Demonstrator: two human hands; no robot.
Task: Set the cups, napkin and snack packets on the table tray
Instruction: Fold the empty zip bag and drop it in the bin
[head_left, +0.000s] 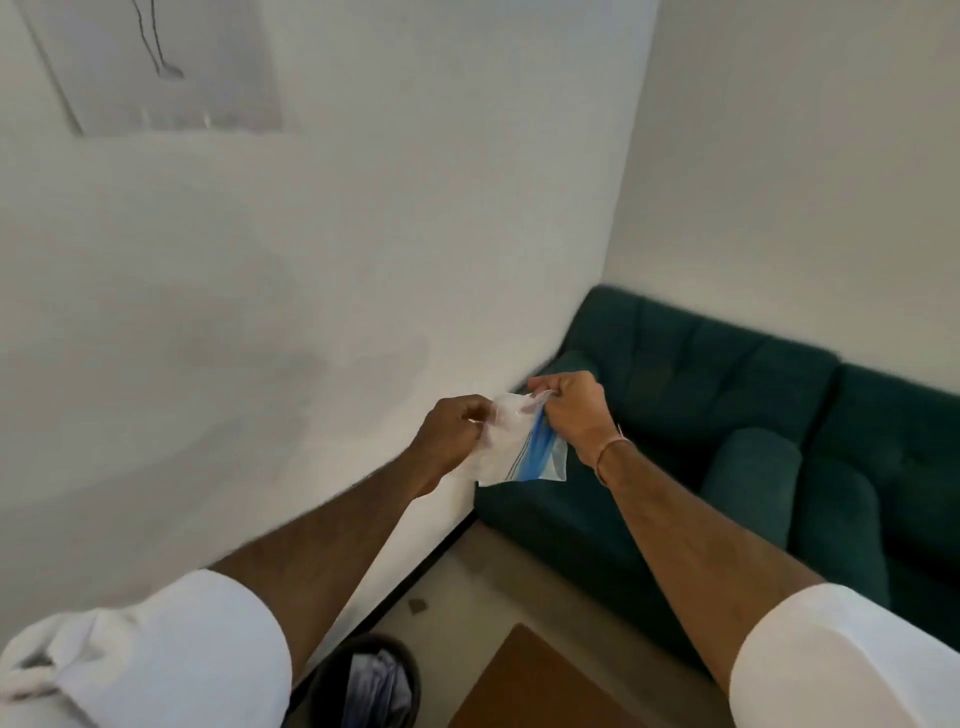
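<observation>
- Packet (519, 447), clear plastic with a blue part, is being held in mid-air before the white wall (311, 260).
- Its top edge is being pinched by the left hand (457, 428) and the right hand (569, 408), each grip pressed together on it.
- Crumpled material is being held by a dark bin (363, 680) on the floor, beside a brown bench (530, 680).
- A green sofa (727, 415) is being partly blocked by the right forearm.
</observation>
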